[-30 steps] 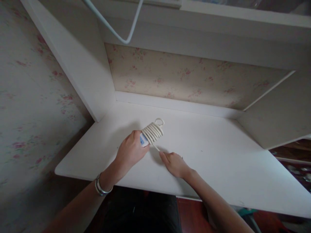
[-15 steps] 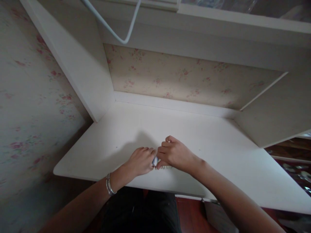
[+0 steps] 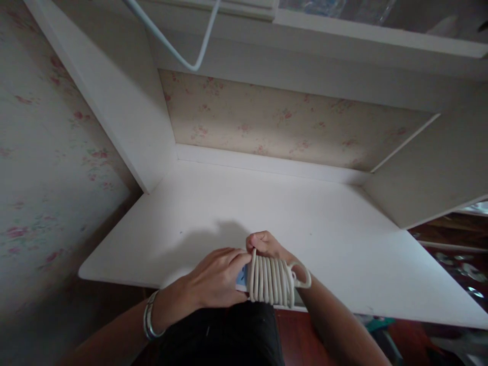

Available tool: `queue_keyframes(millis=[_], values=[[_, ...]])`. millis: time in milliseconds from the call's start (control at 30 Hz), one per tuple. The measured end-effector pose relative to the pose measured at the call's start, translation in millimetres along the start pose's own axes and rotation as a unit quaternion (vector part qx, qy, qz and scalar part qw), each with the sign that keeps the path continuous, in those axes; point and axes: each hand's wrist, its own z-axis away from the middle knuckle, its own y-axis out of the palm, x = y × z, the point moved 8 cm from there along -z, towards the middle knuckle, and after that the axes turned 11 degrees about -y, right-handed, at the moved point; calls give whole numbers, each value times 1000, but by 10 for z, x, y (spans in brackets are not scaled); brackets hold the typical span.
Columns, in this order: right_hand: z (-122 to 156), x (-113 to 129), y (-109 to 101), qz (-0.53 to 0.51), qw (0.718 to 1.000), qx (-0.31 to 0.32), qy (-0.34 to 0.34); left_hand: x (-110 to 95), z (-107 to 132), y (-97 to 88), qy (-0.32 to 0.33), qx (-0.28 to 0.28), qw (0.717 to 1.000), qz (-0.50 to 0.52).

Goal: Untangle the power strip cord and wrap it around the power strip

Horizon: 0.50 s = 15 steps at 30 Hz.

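In the head view, the left hand [image 3: 215, 279] has its thumb and fingers wrapped firmly round one end of a blue-and-white block [image 3: 242, 276], with no slack in the grip; the right hand [image 3: 265, 243], behind it, has its fingers curled tight and seems to pinch the pale cord [image 3: 270, 279] where it rises off the coils, though the fingertips are partly hidden; block and cord are held up near the front edge of the white tabletop [image 3: 267, 198], above the dark trousers [image 3: 229, 335]; if the right fingers loosened, the nearest turn could go slack and the coils spread; uneven tension might make turns ride over one another, and too hard a pull could twist the block in the left hand; the cord looks round, smooth and matte, laid in close parallel ridges, with a loop [image 3: 303, 277] standing out at the far end; the tabletop is flat and plain with a rounded corner, the bracelet [image 3: 148, 315] shiny and metallic, the wallpaper [image 3: 244, 119] faded and floral.
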Motion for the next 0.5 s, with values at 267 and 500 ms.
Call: queue_keyframes(millis=[267, 500], values=[[228, -172, 124, -118, 972, -186, -76, 394, -70, 3, -182, -117, 970, 107], [254, -13, 86, -247, 940, -205, -112, 509, -377, 195, -217, -179, 959, 23]])
